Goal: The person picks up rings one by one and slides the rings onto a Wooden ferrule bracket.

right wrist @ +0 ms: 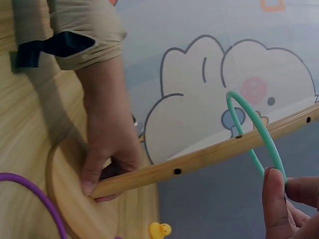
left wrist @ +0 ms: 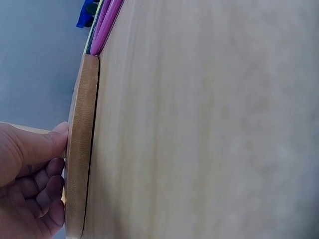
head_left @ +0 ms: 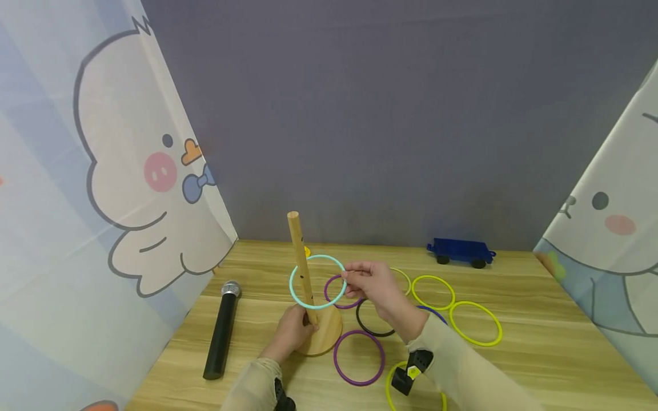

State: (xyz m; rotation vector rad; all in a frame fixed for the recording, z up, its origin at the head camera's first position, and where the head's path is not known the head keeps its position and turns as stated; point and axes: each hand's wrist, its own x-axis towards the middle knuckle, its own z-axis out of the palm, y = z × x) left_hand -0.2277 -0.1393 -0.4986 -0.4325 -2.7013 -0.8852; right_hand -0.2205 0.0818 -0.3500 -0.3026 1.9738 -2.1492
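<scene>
Right hand point(head_left: 379, 290) pinches turquoise ring point(right wrist: 269, 141) around wooden post point(head_left: 303, 267); left hand point(head_left: 291, 331) grips post near base point(head_left: 328, 335)

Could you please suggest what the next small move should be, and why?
Probably lower the turquoise ring toward the wooden base: the right hand holds the ring around the pole, above that base, while the left hand grips the pole's foot.

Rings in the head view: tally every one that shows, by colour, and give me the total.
Yellow rings: 4, one paler than the others
Purple rings: 2
Turquoise ring: 1
Black ring: 1
Blue ring: 1, mostly hidden
Total: 9
</scene>
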